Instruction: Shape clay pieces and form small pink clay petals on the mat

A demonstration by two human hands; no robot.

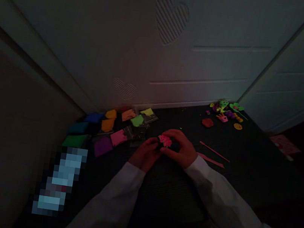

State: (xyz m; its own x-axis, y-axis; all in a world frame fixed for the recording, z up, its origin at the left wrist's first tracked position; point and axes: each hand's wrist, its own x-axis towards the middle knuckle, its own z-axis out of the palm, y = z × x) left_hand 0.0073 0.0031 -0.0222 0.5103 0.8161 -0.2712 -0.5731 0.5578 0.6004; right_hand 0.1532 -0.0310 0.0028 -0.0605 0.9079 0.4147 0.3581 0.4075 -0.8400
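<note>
Both my hands, left hand and right hand, have fingers curled round 1 pink piece, above the dark table.

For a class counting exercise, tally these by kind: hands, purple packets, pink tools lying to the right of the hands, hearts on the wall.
Hands: 2
Purple packets: 1
Pink tools: 2
Wall hearts: 2
Total: 7

Forearms angled inward, left hand partly curled, right hand fingers bent
</note>
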